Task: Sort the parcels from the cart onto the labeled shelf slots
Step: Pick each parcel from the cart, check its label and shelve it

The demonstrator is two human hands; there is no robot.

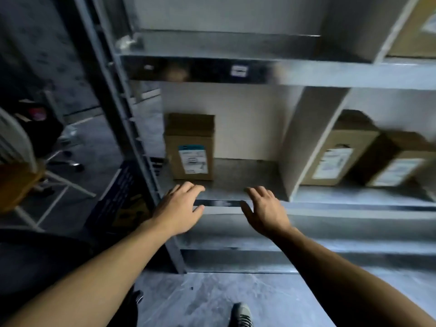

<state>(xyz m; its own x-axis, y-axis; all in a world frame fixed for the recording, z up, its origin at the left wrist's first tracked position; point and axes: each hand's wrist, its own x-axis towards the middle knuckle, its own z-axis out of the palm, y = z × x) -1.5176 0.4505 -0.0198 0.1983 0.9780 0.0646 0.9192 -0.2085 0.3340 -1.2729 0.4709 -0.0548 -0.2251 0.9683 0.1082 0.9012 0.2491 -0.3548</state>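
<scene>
Standing upright at the left end of its slot, a labeled parcel (190, 147) sits on the metal shelf (238, 178), sticker facing out. Both hands hover just in front of the parcel, empty. The left hand (179, 208) is at its lower front edge, fingers spread and loose; I cannot tell whether they touch the box. The right hand (266, 211) is off to the parcel's right over the shelf lip, also spread and holding nothing. Further right of the parcel, past a white divider (306, 142), a second parcel (337, 159) and a third parcel (391, 161) lie in the neighbouring slot. Above the parcel a small slot tag (238, 71) marks the beam, too blurred to read. I judge this parcel placed and the step at its release. The cart is out of view; my next move calls for fetching another parcel and matching its label to a slot.
</scene>
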